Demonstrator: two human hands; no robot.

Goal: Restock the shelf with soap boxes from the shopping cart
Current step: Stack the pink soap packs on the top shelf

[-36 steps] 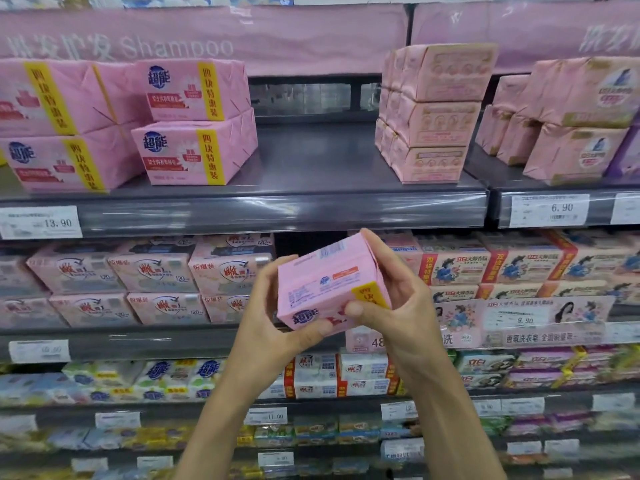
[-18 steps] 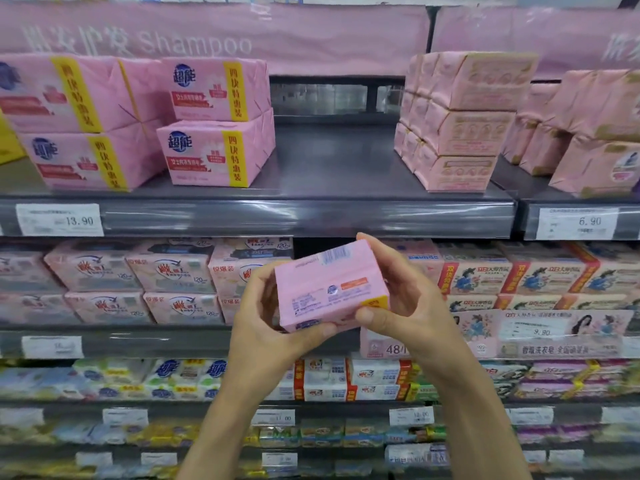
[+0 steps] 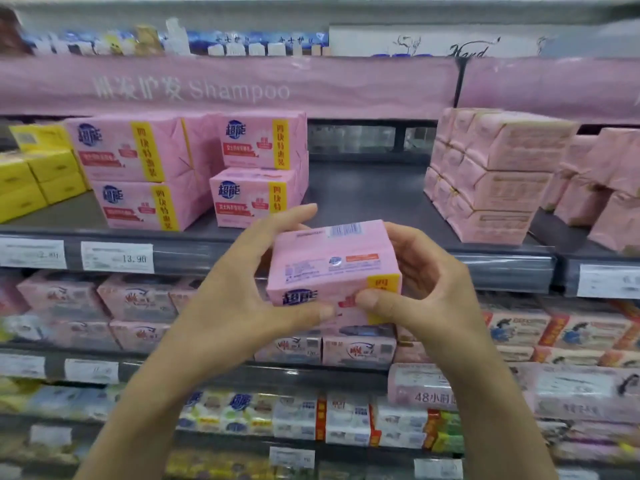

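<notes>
One shelf (image 3: pixel 363 199) has room mid-span. The soap box (image 3: pixel 332 265) is up from below the shelf to its front lip, so placement looks next. Grip: left hand (image 3: pixel 235 296) and right hand (image 3: pixel 426 289) pinch its ends.

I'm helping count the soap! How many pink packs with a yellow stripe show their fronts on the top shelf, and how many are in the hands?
In the left stack: 2
In the middle stack: 2
The held pack, between left hand and right hand: 1
Total: 5
</notes>
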